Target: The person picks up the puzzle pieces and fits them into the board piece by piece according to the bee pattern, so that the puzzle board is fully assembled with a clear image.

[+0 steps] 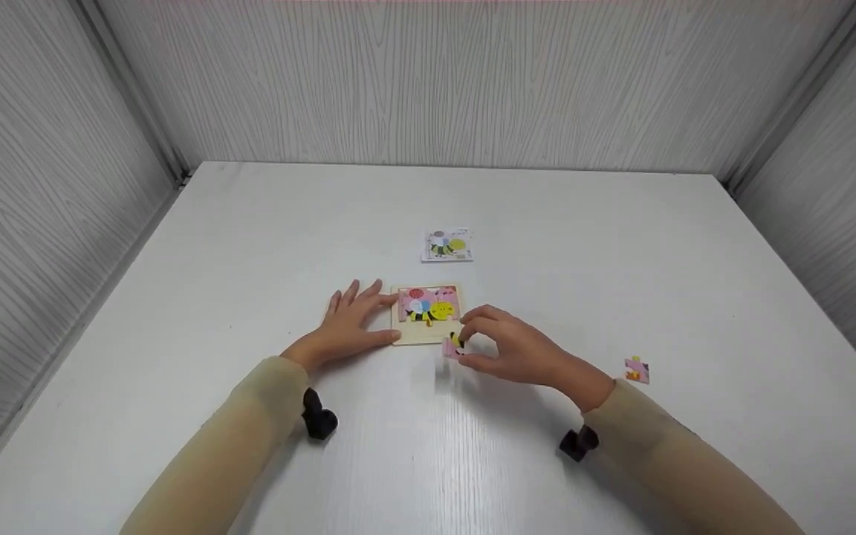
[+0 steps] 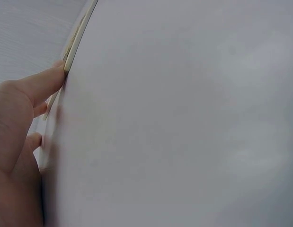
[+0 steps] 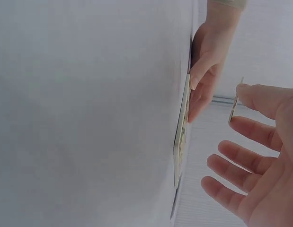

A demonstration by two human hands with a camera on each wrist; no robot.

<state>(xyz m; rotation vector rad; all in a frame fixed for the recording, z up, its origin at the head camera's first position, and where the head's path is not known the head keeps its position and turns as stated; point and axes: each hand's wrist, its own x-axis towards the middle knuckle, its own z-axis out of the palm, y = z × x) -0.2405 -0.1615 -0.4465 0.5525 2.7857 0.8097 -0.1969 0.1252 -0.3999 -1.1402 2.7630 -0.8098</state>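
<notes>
A shallow wooden puzzle tray (image 1: pixel 413 336) lies mid-table, its upper part filled with joined pieces that show a yellow bee on pink. Its lower strip shows bare wood. My left hand (image 1: pixel 352 324) lies at the tray's left side with fingers spread, index fingertip and thumb touching that edge. Between thumb and index finger, my right hand (image 1: pixel 519 349) pinches a puzzle piece (image 1: pixel 452 348), pink with yellow and black. That piece is raised above the table by the tray's lower right corner. In the right wrist view the puzzle piece (image 3: pixel 235 103) appears edge-on, the other fingers apart from it.
Another puzzle piece (image 1: pixel 637 370), pink with yellow and orange, lies on the table to the right of my right hand. Behind the tray is a small picture card (image 1: pixel 448 245) with the same bee design. Wood-grain panels (image 1: pixel 428 82) enclose the white table (image 1: pixel 584 215) at the back and sides.
</notes>
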